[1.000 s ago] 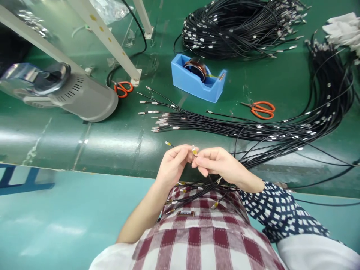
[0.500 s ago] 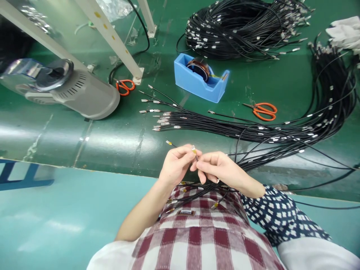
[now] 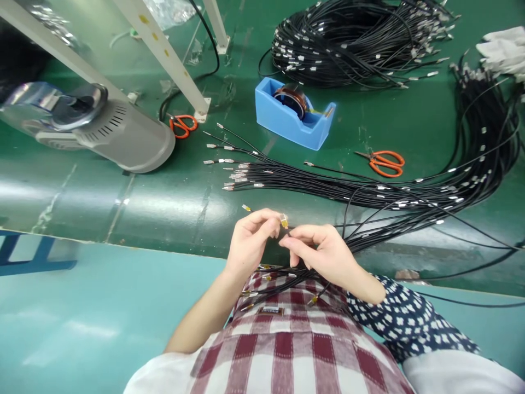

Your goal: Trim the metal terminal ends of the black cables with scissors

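Observation:
Between my hands, over the bench's front edge, is the end of a black cable with a small silvery connector and yellow tape (image 3: 284,221). My left hand (image 3: 251,238) is closed, its thumb and forefinger pinched at the side of this taped end. My right hand (image 3: 322,253) pinches the cable just below the tape. Another taped cable end (image 3: 246,208) pokes out beyond my left fingers. More cables with yellow-taped ends (image 3: 314,300) lie at the apron below my hands.
A long bundle of black cables (image 3: 311,183) curves across the green bench. Behind it stand a blue tape dispenser (image 3: 293,120) and orange-handled scissors (image 3: 386,163). A coiled cable heap (image 3: 344,44) lies at the back, a grey machine (image 3: 127,134) and more scissors (image 3: 183,126) at left, white gloves (image 3: 502,52) at right.
My hands have drawn slightly apart. The fingers have slipped lower beside the cable end, so more of its yellow tape shows. Things on the bench stay put.

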The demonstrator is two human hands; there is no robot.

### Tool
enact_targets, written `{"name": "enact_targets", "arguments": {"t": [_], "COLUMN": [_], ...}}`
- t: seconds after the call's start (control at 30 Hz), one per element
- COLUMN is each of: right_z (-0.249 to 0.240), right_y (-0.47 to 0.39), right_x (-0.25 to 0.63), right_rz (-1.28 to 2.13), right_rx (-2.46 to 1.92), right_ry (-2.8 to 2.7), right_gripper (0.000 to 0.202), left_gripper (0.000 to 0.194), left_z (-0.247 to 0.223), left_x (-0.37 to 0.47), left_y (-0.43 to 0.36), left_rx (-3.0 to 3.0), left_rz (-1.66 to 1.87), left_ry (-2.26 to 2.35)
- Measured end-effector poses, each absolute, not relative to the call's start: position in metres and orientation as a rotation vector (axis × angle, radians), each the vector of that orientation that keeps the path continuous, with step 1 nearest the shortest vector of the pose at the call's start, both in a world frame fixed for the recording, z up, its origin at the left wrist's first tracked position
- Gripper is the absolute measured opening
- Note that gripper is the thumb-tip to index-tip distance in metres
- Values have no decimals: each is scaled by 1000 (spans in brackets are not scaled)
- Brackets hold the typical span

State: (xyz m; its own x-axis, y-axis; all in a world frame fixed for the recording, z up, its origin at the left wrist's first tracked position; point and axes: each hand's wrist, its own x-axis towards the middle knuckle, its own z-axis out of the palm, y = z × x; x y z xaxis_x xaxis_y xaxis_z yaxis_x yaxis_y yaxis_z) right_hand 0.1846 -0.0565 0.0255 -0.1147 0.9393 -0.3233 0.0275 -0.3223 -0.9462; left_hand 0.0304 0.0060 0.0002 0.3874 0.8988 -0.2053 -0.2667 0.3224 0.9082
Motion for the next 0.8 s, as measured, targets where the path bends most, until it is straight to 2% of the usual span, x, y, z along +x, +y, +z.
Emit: {"name": "enact_targets", "arguments": {"t": [0.2,0.47,0.8], "right_z": [25,19,14], "right_y": [-53,-51,-52], "right_x": [188,192,178], "right_rz": [1702,1807,1536], "right_rx": [-1322,-1194,-1405], "right_ry": [-983,-898,-1084], "right_gripper": [35,36,39], "left_gripper": [9,11,13], "left_z": [6,7,18], "left_x": [35,39,49], "left_y": [3,4,0], "left_rx": [893,771,601], "left_rz": [880,837,854], "left_ry": [810,877,963]}}
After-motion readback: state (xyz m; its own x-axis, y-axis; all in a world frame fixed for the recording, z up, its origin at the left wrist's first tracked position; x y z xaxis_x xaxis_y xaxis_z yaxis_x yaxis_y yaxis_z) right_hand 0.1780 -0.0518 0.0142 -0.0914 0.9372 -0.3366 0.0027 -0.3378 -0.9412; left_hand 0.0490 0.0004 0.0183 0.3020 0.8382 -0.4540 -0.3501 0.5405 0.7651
